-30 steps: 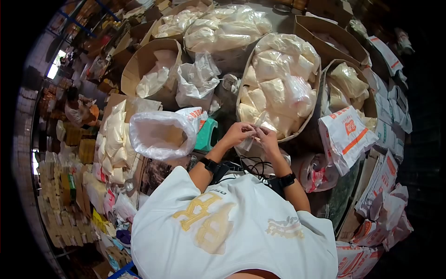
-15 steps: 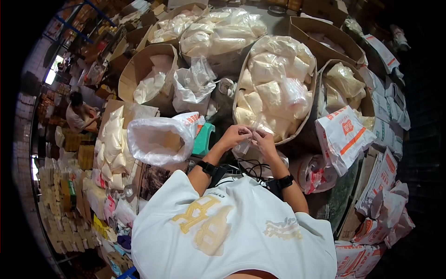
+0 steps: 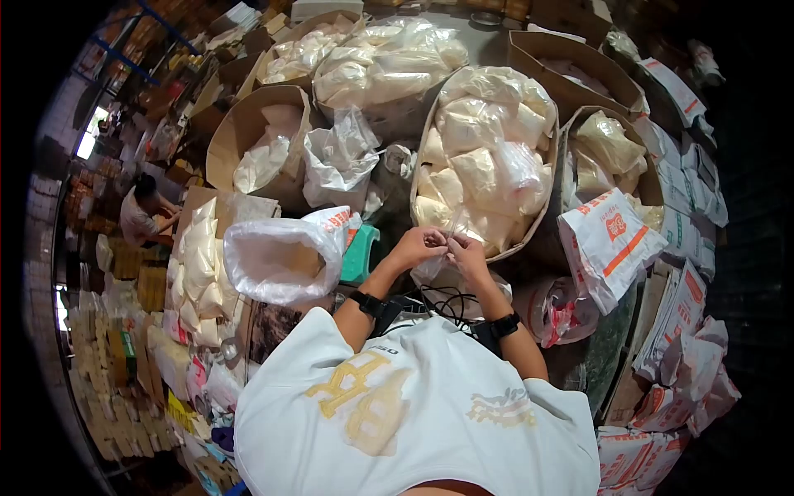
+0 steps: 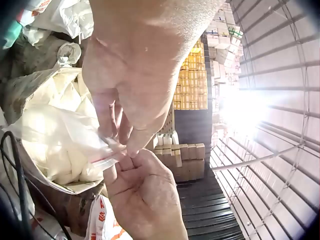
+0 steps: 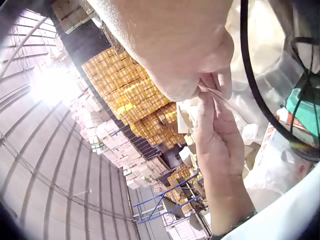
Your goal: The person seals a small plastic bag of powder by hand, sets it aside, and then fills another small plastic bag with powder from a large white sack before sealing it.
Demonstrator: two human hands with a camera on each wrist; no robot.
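In the head view my left hand (image 3: 418, 248) and right hand (image 3: 470, 255) meet in front of my body, fingertips together. Between them they pinch the top edge of a clear plastic zip bag (image 4: 55, 125), whose thin red seal line shows near the fingers. The bag hangs below the hands and overlaps a big carton (image 3: 549, 217) of cream-coloured packets (image 3: 475, 172) just beyond. From the right wrist view, the bag's edge (image 5: 235, 111) runs between the thumbs and fingers of both hands.
A white-lined bin (image 3: 240, 277) and a green plastic stool (image 3: 361, 255) stand to the left. On the right lies a white sack with orange print (image 3: 612, 240). Black cables (image 3: 451, 296) hang under my hands. Another person (image 3: 147, 211) sits far left.
My hands stay together, pinching the bag's edge, with only small finger shifts. The head view has drifted slightly, and the person at far left has come further into view.
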